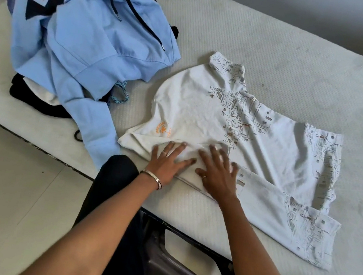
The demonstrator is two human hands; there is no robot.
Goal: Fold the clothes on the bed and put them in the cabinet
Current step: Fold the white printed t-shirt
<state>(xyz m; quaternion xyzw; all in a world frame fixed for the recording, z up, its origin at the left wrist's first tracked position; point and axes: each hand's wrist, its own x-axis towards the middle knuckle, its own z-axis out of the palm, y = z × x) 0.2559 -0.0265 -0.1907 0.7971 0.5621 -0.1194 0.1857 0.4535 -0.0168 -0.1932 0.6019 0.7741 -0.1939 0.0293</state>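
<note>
Both hands (195,166) press flat on white shirt (236,132).

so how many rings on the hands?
2: one on a finger of the left hand, one on a finger of the right hand. Both hands lie flat on the white shirt.

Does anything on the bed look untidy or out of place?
Yes. The blue hoodie lies crumpled on a heap, one sleeve hanging over the bed edge. The white shirt under both hands is spread, not yet folded.
</note>
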